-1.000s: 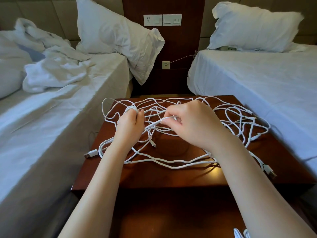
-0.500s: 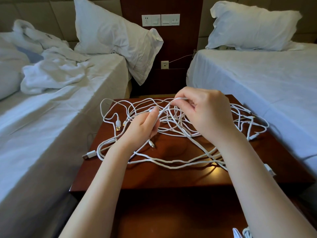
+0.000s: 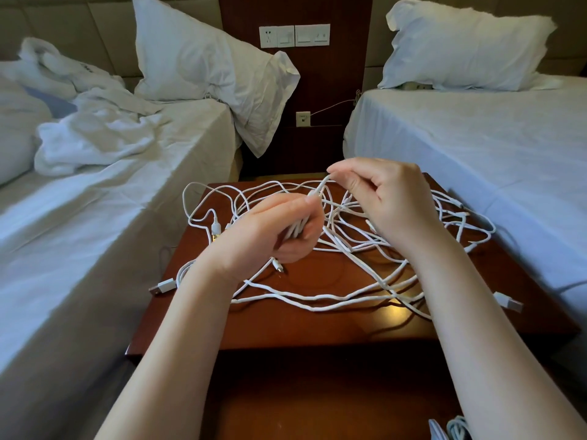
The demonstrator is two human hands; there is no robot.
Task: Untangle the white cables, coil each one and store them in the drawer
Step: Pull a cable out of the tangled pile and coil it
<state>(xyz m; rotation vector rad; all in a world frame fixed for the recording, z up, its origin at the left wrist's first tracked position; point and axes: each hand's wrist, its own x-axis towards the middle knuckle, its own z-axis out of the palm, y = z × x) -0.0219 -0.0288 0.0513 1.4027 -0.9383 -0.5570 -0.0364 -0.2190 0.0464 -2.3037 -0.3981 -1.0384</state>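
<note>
Spanning the gap between them, one white cable [image 3: 320, 188] is pinched by the right hand [image 3: 389, 198] and clutched by the left hand [image 3: 279, 231].

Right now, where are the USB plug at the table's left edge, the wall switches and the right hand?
USB plug [image 3: 163, 285], head view, white housing.
wall switches [image 3: 312, 35], head view, right plate.
right hand [image 3: 390, 203], head view, middle of hand.

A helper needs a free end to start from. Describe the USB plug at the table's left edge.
On the dark wooden bedside table between the two beds, look along its left edge. The USB plug sticks out past the wood there, near the front. Unlike the other plugs, it overhangs that side.
</note>
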